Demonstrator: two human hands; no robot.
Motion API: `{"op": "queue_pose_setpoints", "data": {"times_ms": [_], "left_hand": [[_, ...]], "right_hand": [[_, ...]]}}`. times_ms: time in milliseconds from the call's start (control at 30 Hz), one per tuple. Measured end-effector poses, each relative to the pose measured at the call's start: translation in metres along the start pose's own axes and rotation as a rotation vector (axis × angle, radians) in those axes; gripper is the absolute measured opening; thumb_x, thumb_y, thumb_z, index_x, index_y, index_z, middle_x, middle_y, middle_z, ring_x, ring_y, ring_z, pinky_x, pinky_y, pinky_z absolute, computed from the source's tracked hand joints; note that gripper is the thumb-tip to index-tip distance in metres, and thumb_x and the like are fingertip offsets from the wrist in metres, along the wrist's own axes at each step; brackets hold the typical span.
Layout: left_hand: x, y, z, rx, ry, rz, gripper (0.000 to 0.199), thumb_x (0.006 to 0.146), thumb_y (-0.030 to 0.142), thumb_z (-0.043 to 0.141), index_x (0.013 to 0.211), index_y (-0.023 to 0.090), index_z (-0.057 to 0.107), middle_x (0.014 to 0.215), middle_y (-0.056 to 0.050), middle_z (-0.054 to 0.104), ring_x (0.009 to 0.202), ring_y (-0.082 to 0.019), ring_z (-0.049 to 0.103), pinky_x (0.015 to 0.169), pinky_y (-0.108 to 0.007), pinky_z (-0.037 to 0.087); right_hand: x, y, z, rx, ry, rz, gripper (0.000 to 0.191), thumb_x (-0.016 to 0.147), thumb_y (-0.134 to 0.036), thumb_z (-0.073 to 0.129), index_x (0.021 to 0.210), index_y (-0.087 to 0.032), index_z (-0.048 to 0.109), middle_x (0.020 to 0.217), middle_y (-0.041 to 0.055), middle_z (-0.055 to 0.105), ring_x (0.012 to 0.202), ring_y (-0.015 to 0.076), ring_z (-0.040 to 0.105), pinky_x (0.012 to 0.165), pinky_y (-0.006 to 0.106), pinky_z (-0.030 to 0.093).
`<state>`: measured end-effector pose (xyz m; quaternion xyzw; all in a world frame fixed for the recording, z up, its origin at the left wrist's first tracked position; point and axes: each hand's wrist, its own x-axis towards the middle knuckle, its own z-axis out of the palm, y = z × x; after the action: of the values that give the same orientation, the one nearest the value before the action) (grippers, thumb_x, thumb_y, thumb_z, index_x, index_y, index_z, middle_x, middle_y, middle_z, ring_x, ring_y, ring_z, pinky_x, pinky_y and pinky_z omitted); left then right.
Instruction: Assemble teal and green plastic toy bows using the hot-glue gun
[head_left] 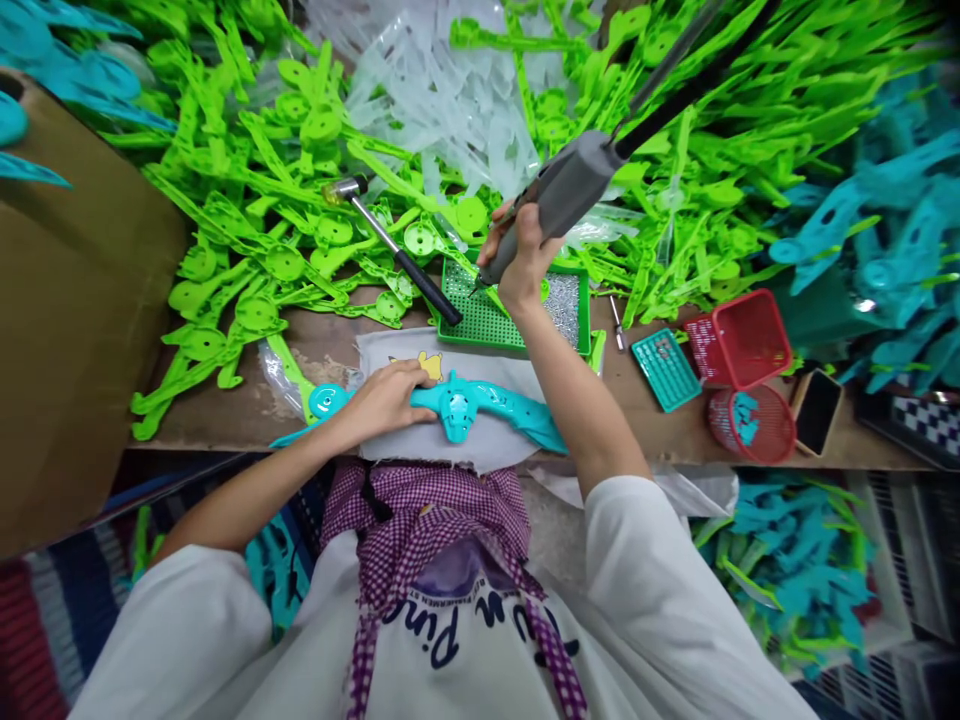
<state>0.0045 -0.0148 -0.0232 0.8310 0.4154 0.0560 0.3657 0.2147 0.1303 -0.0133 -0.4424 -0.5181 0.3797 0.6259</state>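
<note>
Head view: long glossy turquoise plastic part (455, 410), left hand (394, 398) clasping it, six o'clock of green perforated plastic tray (480, 328); grey cylindrical power screwdriver (574, 188), right hand (525, 268) wrapped round it, tip over tray. Apparently midway: part positioned, screwdriver not yet applied.

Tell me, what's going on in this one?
At a brown wooden bench, the person's left hand steadies a long, glossy turquoise plastic piece on a pale grey cloth. The right hand holds a grey, cylindrical corded tool, its thin tip over a green perforated plastic tray, away from the turquoise piece. Small silver metal bits lie toward the tray's right end. Long, bright green plastic parts are heaped behind.
</note>
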Motion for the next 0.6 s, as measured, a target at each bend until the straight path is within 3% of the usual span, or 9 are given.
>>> {"op": "queue_pose_setpoints", "data": {"times_ms": [167,300,400,500,600], "left_hand": [[0.0,0.0,0.0,0.003,0.002,0.013,0.037,0.077,0.037,0.082,0.106,0.018,0.068,0.109,-0.01,0.069,0.107,-0.029,0.064,0.091,-0.04,0.05],[0.0,0.001,-0.001,-0.004,0.015,0.013,0.034,0.078,0.038,0.081,0.103,0.019,0.069,0.107,-0.009,0.069,0.105,-0.028,0.064,0.089,-0.039,0.05],[0.0,0.0,-0.001,-0.008,0.011,0.011,0.034,0.077,0.038,0.081,0.103,0.019,0.069,0.106,-0.009,0.07,0.105,-0.029,0.064,0.089,-0.039,0.05],[0.001,-0.001,-0.001,-0.011,0.01,0.011,0.036,0.077,0.038,0.081,0.106,0.02,0.069,0.109,-0.009,0.07,0.107,-0.029,0.064,0.092,-0.04,0.051],[0.001,-0.001,-0.002,-0.013,0.016,0.0,0.038,0.076,0.036,0.082,0.108,0.02,0.069,0.114,-0.009,0.07,0.111,-0.029,0.064,0.096,-0.041,0.05]], "right_hand": [[-0.005,0.002,0.0,0.02,-0.02,0.002,0.062,0.073,-0.088,0.052,0.081,-0.027,0.057,0.055,-0.0037,0.052,0.054,0.0162,0.064,0.047,0.029,0.049],[-0.006,-0.01,0.007,0.029,0.038,-0.036,0.058,0.073,-0.086,0.055,0.08,-0.028,0.056,0.05,-0.007,0.046,0.044,0.0117,0.053,0.043,0.028,0.042],[-0.003,-0.035,0.008,0.066,0.122,-0.03,0.058,0.07,-0.086,0.058,0.083,-0.03,0.057,0.047,-0.0087,0.043,0.039,0.0101,0.045,0.041,0.028,0.039],[-0.011,-0.072,-0.008,0.114,0.165,-0.059,0.058,0.073,-0.087,0.052,0.082,-0.03,0.059,0.048,-0.008,0.041,0.037,0.0102,0.043,0.037,0.028,0.035],[-0.048,-0.106,-0.033,0.191,0.048,-0.081,0.055,0.077,-0.085,0.049,0.077,-0.031,0.06,0.046,-0.0079,0.038,0.033,0.0107,0.039,0.032,0.027,0.029]]}}
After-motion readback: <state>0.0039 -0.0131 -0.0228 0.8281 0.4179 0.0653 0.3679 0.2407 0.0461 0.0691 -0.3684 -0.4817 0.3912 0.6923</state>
